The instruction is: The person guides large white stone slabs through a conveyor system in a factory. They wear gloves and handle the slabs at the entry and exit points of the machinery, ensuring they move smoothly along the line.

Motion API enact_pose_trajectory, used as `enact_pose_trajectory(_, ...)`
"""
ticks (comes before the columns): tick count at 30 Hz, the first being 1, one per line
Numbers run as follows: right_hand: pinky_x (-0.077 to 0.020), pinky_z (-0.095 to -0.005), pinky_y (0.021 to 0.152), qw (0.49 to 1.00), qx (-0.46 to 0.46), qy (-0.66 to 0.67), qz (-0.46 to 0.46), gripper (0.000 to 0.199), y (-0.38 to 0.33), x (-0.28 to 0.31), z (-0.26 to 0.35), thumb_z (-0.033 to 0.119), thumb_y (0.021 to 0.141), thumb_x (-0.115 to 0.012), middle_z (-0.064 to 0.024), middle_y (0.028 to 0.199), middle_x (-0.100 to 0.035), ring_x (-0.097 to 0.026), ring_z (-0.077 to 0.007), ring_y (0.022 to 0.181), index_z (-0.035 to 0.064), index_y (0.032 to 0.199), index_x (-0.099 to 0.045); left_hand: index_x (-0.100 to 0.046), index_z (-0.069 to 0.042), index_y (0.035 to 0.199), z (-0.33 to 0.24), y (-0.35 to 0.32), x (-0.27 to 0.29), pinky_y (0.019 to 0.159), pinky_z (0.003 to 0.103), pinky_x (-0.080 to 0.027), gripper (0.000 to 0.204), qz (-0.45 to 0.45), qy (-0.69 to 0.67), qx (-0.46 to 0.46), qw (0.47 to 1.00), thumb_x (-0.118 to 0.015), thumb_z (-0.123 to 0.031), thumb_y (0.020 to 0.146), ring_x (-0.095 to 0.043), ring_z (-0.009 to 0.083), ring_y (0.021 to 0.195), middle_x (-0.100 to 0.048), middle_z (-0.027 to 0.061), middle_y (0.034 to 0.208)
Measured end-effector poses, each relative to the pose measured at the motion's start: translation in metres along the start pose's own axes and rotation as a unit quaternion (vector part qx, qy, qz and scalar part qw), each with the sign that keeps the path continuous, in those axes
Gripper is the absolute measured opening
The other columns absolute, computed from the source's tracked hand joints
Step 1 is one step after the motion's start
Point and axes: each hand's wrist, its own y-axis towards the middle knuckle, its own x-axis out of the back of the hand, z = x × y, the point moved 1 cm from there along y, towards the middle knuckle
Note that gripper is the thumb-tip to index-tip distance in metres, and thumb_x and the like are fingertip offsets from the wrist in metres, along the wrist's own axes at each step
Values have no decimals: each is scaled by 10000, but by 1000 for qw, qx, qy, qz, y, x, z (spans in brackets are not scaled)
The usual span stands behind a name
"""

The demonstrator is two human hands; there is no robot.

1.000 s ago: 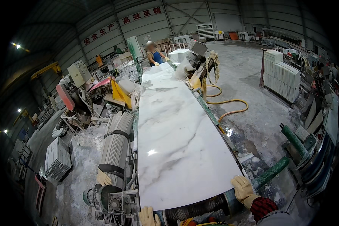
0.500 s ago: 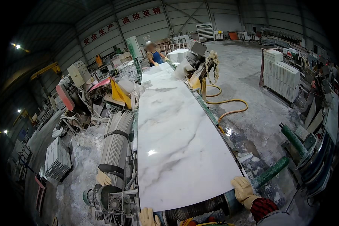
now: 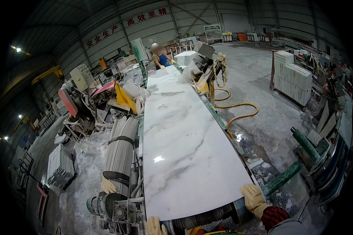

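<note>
A long white marble slab (image 3: 188, 156) with grey veins lies on a roller-and-belt machine bed, stretching away from me. At its near left corner is my left hand (image 3: 155, 226) in a cream glove, fingers stretched out against the edge; its lower part is cut off by the frame. My right hand (image 3: 254, 199), gloved too, lies at the near right corner with its fingers along the edge. Neither hand is closed around the slab, as far as shows. A dark ribbed roller (image 3: 204, 217) sits under the near end, between my hands.
Across the slab's far end stands a person in a blue apron (image 3: 162, 59). Left are a strapped bundle of strips (image 3: 121, 152), a loose glove (image 3: 108, 185) and a motor (image 3: 102, 205). Right are a green roller (image 3: 282, 179), a yellow hose (image 3: 243, 105) and stacked slabs (image 3: 293, 80).
</note>
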Motion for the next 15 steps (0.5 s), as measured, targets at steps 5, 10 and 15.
enact_pose_trajectory(5, -506, -508, 872, 1000, -13, 7, 11, 243, -5, 0, 0, 62, 815, -595, -185, 1046, -620, -593, -428, 987, 22, 1045, -663, -477, -60, 1552, 0, -2, -1, 1261, 575, -246, 594, -5, 13, -5, 1000, -584, -269, 1007, -391, 479, 1476, -460, 296, 1562)
enact_pose_trajectory(10, -506, -510, 894, 1000, -17, 4, 18, 264, -7, 1, 0, 64, 812, -595, -186, 1071, -623, -594, -429, 1011, 21, 1064, -663, -503, -58, 1506, 4, -8, -3, 1213, 554, -287, 538, -6, 7, -8, 1000, -580, -267, 1017, -428, 450, 1416, -488, 275, 1504)
enact_pose_trajectory(15, -515, -518, 859, 1000, -9, 11, 12, 263, -5, 5, 4, 13, 806, -623, -210, 1047, -641, -610, -448, 964, 0, 1065, -666, -529, -56, 1460, 8, -14, -5, 1165, 532, -329, 483, -13, 9, -9, 1000, -577, -266, 1028, -464, 421, 1356, -517, 254, 1445)
